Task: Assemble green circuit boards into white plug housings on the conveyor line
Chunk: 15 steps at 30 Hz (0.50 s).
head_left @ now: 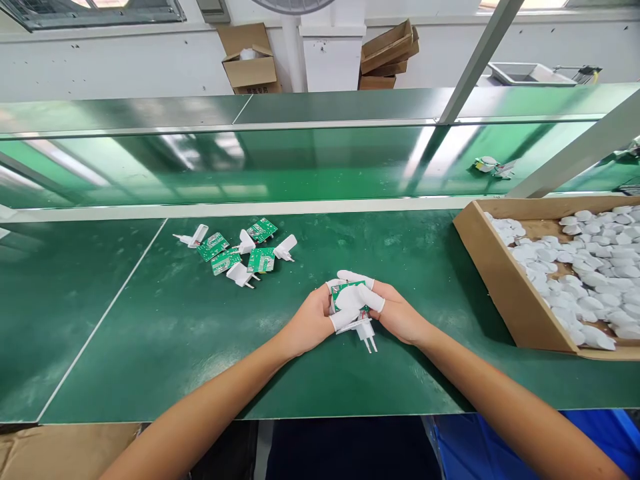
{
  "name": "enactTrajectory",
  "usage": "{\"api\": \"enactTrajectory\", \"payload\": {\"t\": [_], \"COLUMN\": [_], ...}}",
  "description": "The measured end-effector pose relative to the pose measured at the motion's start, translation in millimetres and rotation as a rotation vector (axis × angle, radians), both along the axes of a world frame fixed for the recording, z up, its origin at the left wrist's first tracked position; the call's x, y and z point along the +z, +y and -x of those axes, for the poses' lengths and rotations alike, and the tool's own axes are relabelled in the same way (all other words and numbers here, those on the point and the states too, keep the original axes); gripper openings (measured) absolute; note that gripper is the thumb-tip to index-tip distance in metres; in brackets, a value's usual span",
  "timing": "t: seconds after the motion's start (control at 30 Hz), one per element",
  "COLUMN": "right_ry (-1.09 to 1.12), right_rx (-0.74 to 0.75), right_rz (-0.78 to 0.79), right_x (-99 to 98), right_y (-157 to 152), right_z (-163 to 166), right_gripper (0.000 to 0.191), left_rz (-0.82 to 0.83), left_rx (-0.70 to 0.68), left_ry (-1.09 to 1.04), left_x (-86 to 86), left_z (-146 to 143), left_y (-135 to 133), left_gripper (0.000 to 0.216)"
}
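My left hand (319,318) and my right hand (395,315), both with white finger cots on the fingertips, are closed around one small green circuit board (340,289) above the front middle of the bench. A white rounded plastic piece (349,299) lies over the board, with my right thumb against it. Below it hangs a white two-pin plug (366,331), pins pointing down toward me. Fingers and the white piece hide much of the board. Further left on the bench lie several green boards (261,260) with white plug pieces (241,274).
At the right stands a cardboard box (520,287) holding many white rounded pieces (593,303). Behind the bench (165,333) runs a green conveyor belt (320,163) carrying a white-and-green assembly (487,164). Slanting metal posts (480,60) rise at the right. Cardboard cartons (253,70) stand at the wall.
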State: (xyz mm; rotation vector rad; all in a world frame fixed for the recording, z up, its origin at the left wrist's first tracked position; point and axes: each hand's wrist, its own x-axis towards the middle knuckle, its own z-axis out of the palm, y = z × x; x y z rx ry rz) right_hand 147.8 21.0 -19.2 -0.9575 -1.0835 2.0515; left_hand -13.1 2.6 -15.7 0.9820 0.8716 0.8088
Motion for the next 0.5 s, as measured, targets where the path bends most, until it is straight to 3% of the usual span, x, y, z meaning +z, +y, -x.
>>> {"api": "enactTrajectory", "payload": {"t": [0.23, 0.5], "right_ry": [-0.037, -0.063], "right_rx": [-0.044, 0.060], "right_rz": [0.016, -0.208], "right_x": [4.5, 7.9], "right_y": [-0.4, 0.1], "right_z": [2.6, 2.8], "right_gripper": [0.056, 0.054], "left_rz": [0.085, 0.115], "left_rx": [0.036, 0.152], "left_ry": [-0.049, -0.031], "left_x": [3.3, 1.5], "left_z": [-1.3, -3.4], "left_y": [2.4, 1.0], "left_gripper": [0.040, 0.033]}}
